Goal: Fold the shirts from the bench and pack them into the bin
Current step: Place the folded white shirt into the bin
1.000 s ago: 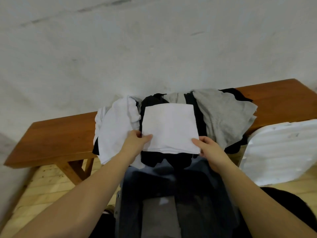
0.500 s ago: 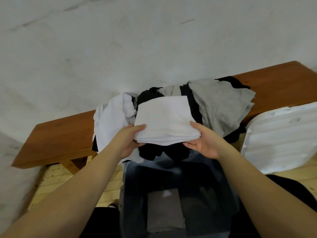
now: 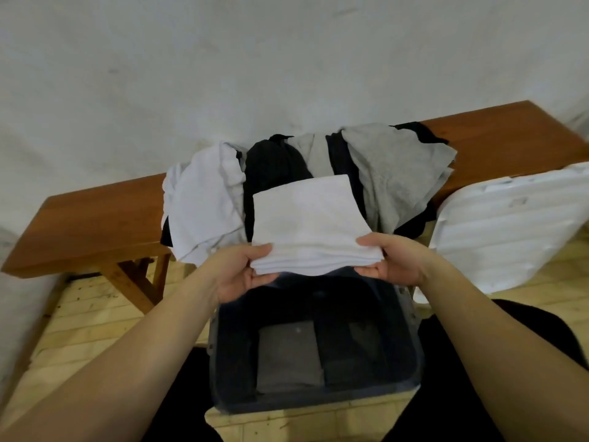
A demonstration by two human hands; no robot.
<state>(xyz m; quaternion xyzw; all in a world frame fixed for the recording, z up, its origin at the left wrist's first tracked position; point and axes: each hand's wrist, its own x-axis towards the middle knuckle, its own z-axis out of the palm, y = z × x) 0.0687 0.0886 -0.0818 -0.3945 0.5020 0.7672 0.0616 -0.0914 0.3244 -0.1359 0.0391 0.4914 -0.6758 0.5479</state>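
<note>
Gripping its near corners, both hands hold a white, squarely folded shirt above the bin.

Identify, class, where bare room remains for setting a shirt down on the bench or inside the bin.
Free: the bench top left of the unfolded white shirt, and its right end beyond the grey shirt. In the bin, the dark floor right of the folded grey shirt looks unoccupied, though dim. Crowded: mid-bench, under the shirt pile.
</note>
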